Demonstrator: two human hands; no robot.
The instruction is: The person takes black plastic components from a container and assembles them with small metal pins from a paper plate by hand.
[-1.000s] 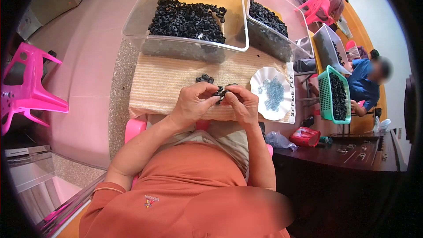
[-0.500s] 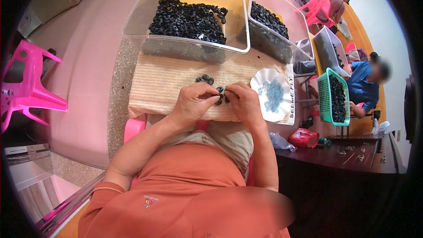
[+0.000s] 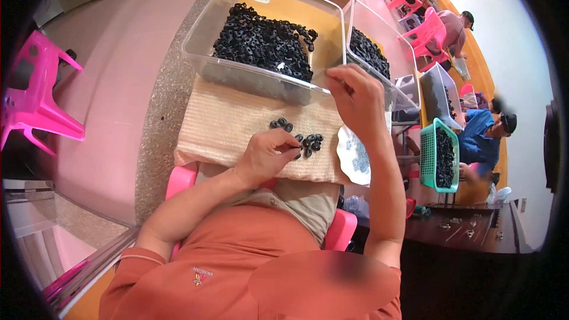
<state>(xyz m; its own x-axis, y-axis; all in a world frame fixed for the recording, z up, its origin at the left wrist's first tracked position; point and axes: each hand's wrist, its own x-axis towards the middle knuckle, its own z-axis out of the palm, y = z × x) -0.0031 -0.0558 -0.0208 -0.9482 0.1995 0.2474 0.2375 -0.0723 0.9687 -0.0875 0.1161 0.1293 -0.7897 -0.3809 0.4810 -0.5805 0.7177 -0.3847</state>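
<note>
My left hand is low over the cloth-covered table, thumb and forefinger pinched at a small black part that shows dark at the fingertips. Right beside it on the cloth lies a group of small black oval parts, with a smaller cluster just beyond the hand. My right hand is raised near the front corner where the two clear bins meet, its fingers curled together; whatever they may hold is hidden. Under my right forearm, a white fluted plate with tiny bluish pieces is partly covered.
A large clear bin of black parts stands at the back, beside a second clear bin. A green basket of black parts and a person in blue are at the right. A pink stool stands left.
My right hand has left the cloth beside my left hand and risen forward towards the bins. The left hand stays low, pinched. The whole view has shifted slightly.
</note>
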